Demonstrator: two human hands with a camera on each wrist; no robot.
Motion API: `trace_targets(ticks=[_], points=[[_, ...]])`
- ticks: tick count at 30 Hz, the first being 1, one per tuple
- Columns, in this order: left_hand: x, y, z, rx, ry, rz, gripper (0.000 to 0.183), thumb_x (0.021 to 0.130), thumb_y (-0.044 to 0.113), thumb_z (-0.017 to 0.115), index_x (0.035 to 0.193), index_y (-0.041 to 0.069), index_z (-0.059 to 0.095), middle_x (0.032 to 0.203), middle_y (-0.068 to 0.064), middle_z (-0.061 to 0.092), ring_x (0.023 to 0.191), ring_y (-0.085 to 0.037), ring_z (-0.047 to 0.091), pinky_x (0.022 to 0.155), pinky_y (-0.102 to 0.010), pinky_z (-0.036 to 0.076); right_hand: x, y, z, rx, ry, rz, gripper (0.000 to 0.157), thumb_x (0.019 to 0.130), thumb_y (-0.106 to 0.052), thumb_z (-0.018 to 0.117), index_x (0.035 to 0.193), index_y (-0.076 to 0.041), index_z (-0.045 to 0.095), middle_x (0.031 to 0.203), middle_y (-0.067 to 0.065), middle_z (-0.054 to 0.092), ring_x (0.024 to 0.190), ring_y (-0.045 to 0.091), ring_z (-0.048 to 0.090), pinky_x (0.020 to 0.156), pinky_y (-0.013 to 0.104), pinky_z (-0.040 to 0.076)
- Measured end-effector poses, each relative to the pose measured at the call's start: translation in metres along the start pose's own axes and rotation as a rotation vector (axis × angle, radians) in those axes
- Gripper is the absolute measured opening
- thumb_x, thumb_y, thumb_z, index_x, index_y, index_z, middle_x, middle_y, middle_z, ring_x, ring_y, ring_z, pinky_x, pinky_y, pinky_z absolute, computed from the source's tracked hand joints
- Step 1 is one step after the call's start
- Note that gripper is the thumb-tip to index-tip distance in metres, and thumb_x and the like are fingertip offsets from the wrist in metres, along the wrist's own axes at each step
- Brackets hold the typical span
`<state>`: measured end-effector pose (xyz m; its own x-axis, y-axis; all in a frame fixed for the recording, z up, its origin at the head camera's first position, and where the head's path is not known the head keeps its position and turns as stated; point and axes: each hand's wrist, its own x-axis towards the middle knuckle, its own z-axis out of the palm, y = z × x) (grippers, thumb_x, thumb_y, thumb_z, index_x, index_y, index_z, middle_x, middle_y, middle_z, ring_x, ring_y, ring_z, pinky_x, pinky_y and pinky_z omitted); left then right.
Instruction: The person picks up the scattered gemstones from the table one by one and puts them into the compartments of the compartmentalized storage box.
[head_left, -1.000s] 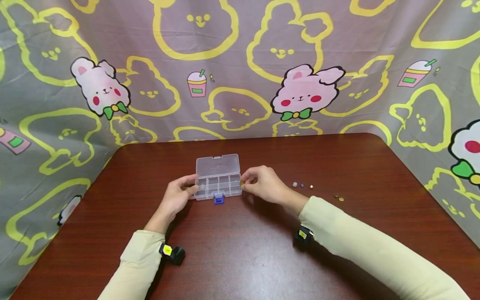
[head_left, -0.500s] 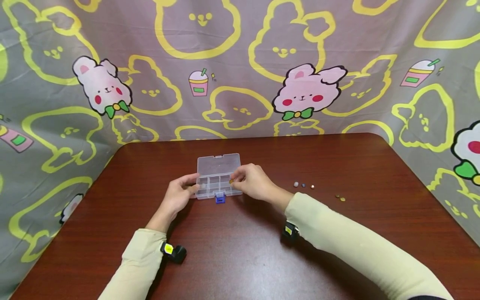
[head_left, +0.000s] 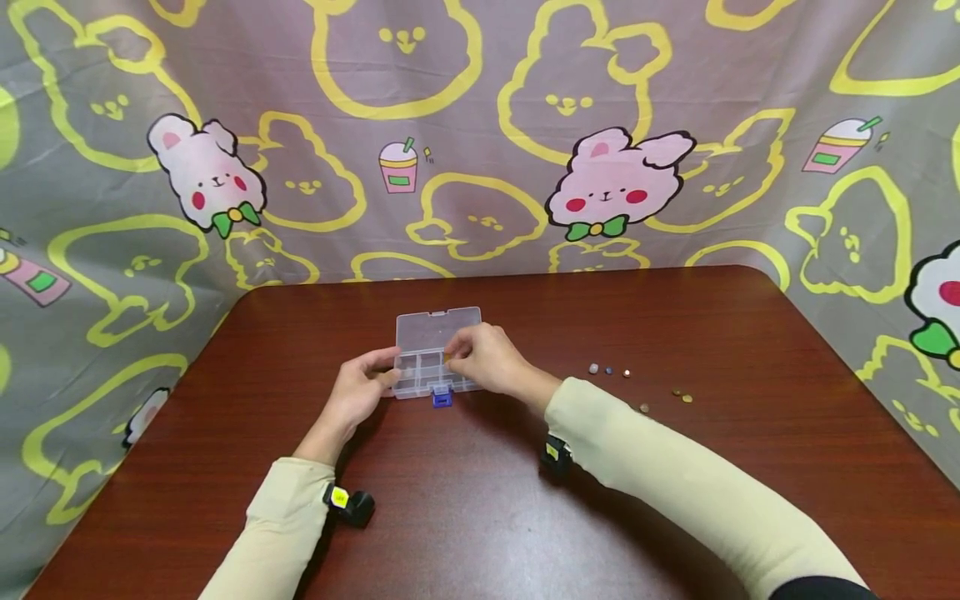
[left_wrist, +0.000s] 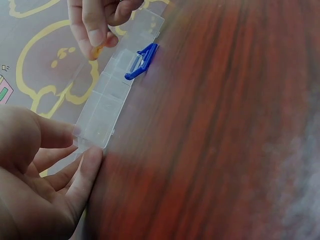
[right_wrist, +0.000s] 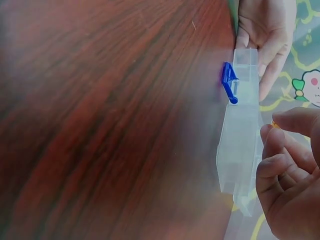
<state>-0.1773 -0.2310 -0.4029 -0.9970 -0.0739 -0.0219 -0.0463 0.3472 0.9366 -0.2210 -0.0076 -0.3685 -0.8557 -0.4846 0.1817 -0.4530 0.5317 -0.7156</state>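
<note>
A clear plastic compartment box (head_left: 408,386) stands on the table with its lid raised at the back and a blue latch (head_left: 442,398) hanging at the front. My left hand (head_left: 360,387) grips the box's left end between thumb and fingers. Over the middle compartments, my right hand (head_left: 487,360) pinches a small yellow-orange bead (left_wrist: 97,51) between thumb and fingertips, above the box. The bead's exact shape is mostly hidden by the fingers. The right hand covers the box's right-hand compartments in the head view.
Right of the box lie a whitish bead (head_left: 593,368), a blue bead (head_left: 609,370) and a pale bead (head_left: 627,373). Farther right are small gold pieces (head_left: 686,398), with a brownish one (head_left: 644,408) near the right sleeve. A patterned curtain (head_left: 480,133) hangs behind the table (head_left: 450,517).
My right hand has moved left with the yellow-orange bead, from the box's right end to above its middle. The left hand keeps its grip on the box's left end.
</note>
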Motion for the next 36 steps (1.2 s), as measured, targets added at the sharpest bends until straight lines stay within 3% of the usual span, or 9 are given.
trace_targets(ticks=[21, 36], points=[[0.001, -0.001, -0.002, -0.023, -0.011, 0.003, 0.040, 0.097, -0.001, 0.060, 0.136, -0.004, 0.058, 0.126, -0.025, 0.060, 0.094, -0.018, 0.063, 0.071, -0.021, 0.056, 0.026, -0.014, 0.017, 0.007, -0.019, 0.040, 0.008, 0.086, -0.010, 0.078, 0.092, -0.006, 0.075, 0.082, 0.000, 0.072, 0.074, 0.010, 0.063, 0.064, 0.020, 0.050], [0.002, -0.002, -0.001, -0.019, -0.004, 0.014, 0.040, 0.096, -0.002, 0.060, 0.136, -0.005, 0.058, 0.127, -0.026, 0.060, 0.090, -0.014, 0.063, 0.070, -0.021, 0.056, 0.030, -0.013, 0.020, 0.017, -0.025, 0.031, 0.011, 0.085, -0.008, 0.077, 0.094, -0.002, 0.075, 0.082, 0.003, 0.072, 0.074, 0.011, 0.063, 0.064, 0.020, 0.051]])
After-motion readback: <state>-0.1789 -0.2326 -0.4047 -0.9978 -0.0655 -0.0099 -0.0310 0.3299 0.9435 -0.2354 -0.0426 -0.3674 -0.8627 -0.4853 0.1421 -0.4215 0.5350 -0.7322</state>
